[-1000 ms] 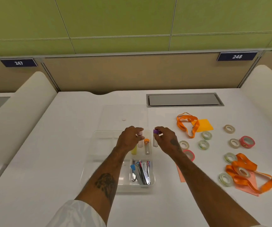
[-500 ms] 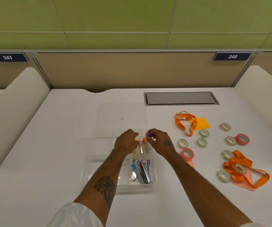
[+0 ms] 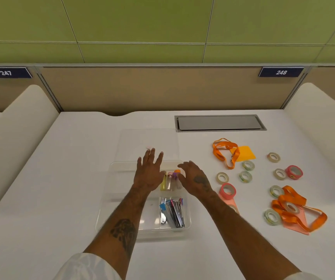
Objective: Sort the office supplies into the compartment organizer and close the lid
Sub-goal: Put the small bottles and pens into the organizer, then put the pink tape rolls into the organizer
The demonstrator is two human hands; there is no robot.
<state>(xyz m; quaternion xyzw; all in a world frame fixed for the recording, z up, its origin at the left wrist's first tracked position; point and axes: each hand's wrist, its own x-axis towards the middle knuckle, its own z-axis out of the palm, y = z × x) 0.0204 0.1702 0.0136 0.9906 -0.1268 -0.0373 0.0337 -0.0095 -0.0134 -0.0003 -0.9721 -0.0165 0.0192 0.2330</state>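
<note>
White desk (image 3: 41, 199) fills the foreground, with two bare forearms reaching in from white sleeves. Nearest the person sits the clear compartment organizer (image 3: 120, 178), its lid off. Its near right compartment holds a bunch of metal tools (image 3: 173, 212) with blue and pink parts. The compartment just behind that holds small tubes (image 3: 170, 179) lying side by side, capped yellow, pink, purple and orange.

Over the organizer's middle the left hand (image 3: 149, 174) is flat, fingers straight and spread, holding nothing. The right hand (image 3: 196, 179) is just beside the tubes, fingers loosely bent and apart, also holding nothing; whether it touches them cannot be told.

To the right, outside the organizer, lie loose tape rolls, among them a pink tape roll (image 3: 227, 191), an orange lanyard (image 3: 296, 211) on pink paper (image 3: 296, 227), and farther back a second lanyard (image 3: 224, 152) on an orange note pad (image 3: 243, 153).

Behind the organizer the clear lid (image 3: 148, 141) lies flat on the desk. Beyond it is a grey hatch (image 3: 220, 123). On the tan partition, dark signs read "247" (image 3: 5, 73) and "248" (image 3: 281, 72), below green wall panels.
</note>
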